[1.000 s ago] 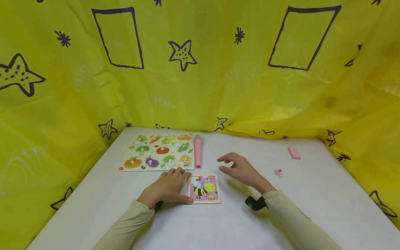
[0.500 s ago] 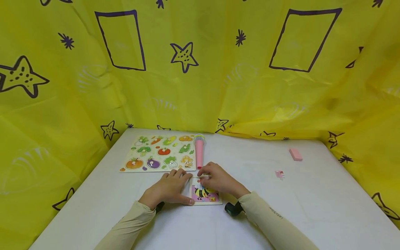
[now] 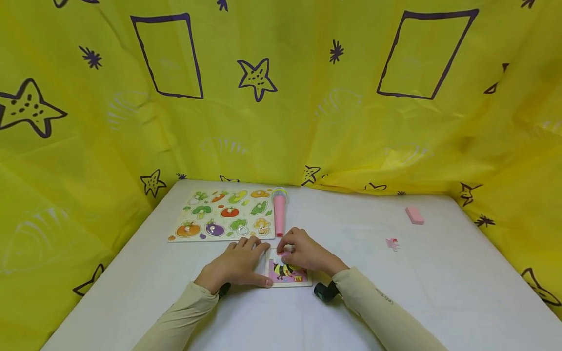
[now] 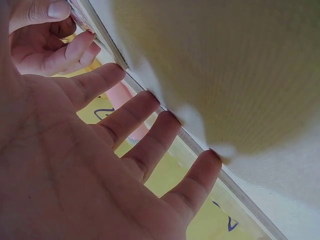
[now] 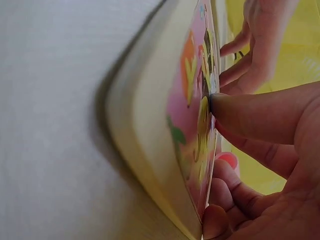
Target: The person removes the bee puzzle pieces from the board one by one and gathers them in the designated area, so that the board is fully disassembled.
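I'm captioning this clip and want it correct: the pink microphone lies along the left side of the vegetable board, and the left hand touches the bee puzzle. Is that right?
Not quite: the pink microphone lies along the right side of the vegetable board, as the head view shows. The left hand does touch the bee puzzle.

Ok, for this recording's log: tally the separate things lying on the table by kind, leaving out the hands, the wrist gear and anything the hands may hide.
Puzzle boards: 2 (vegetable puzzle board, framed bee jigsaw)
Toy microphones: 1 (pink-handled microphone)
Loose jigsaw pieces: 1 (pinkish piece)
Plain blocks: 1 (pink block)
Total: 5
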{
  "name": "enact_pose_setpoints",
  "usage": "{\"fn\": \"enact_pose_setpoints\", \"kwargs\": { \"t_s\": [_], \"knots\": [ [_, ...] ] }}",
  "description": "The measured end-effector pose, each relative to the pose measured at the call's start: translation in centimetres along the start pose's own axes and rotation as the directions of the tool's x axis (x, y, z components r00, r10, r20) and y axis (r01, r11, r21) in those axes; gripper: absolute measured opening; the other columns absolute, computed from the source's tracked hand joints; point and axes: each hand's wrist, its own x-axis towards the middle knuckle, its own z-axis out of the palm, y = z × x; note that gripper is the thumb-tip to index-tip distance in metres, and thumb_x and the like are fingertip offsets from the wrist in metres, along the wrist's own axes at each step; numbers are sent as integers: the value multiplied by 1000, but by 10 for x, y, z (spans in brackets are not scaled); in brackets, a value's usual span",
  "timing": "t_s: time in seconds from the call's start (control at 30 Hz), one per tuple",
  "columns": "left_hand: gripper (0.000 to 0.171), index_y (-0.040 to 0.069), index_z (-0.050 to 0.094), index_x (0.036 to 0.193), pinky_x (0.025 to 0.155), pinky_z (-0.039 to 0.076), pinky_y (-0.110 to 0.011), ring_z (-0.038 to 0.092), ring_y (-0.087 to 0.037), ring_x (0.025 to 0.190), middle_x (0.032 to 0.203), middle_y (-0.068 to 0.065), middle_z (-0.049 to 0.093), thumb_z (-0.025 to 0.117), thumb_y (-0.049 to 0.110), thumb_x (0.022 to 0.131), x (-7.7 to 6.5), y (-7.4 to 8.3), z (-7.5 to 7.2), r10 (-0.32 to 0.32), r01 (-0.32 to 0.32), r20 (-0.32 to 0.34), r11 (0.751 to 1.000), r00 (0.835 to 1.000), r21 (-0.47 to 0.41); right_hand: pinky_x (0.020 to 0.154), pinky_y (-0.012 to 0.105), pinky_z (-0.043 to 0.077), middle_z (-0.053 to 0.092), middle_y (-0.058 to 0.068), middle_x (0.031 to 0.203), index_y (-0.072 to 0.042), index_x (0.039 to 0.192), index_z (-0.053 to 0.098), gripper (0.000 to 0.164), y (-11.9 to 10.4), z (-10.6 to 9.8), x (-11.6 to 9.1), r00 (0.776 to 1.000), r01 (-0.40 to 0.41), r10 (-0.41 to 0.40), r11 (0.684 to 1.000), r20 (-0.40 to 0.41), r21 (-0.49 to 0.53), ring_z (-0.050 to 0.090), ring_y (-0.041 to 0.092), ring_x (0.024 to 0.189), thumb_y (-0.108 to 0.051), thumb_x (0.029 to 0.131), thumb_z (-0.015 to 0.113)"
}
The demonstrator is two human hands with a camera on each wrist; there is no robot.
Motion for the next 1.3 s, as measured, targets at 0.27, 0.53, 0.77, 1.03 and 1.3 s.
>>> {"fn": "enact_pose_setpoints", "kwargs": {
  "t_s": [0.27,0.53,0.77,1.03,1.3],
  "knots": [
    [95,11,52,155,112,38,-65,46,-40,137,147,-14,50,84,65,84,1,1,-1,-9,9,6,1000,1000,-2,97,48,48,54,8,120,-15,103,77,14,-4,-4,0,998,-42,42,999,51,-1,47,29,116,-4,94,77],
    [96,11,51,156,113,37,-65,46,-40,139,149,-14,50,84,66,84,1,1,-2,-16,16,14,1000,1000,-1,96,49,47,53,8,120,-15,102,75,15,-4,-2,1,998,-37,38,999,43,-4,46,30,116,-2,94,75],
    [96,10,52,156,113,37,-65,46,-41,138,148,-15,50,85,65,84,1,2,-2,-19,19,11,1000,1000,-6,91,45,48,52,8,120,-17,104,74,18,-2,1,0,999,-33,33,999,23,3,47,28,111,-2,95,74],
    [95,10,53,155,112,38,-65,47,-40,137,146,-15,51,85,64,84,0,3,-3,-12,12,5,1000,1000,-8,89,44,46,54,7,115,-14,105,76,16,-2,0,-4,1000,-3,3,1000,0,-6,46,27,110,-2,94,75],
    [95,11,53,154,112,38,-65,47,-40,136,145,-14,51,85,64,83,-1,3,-2,-14,14,0,1000,1000,-4,86,36,49,60,2,109,-13,105,79,16,1,-3,-5,1000,29,-29,999,-10,21,52,23,102,-1,96,73]
  ]
}}
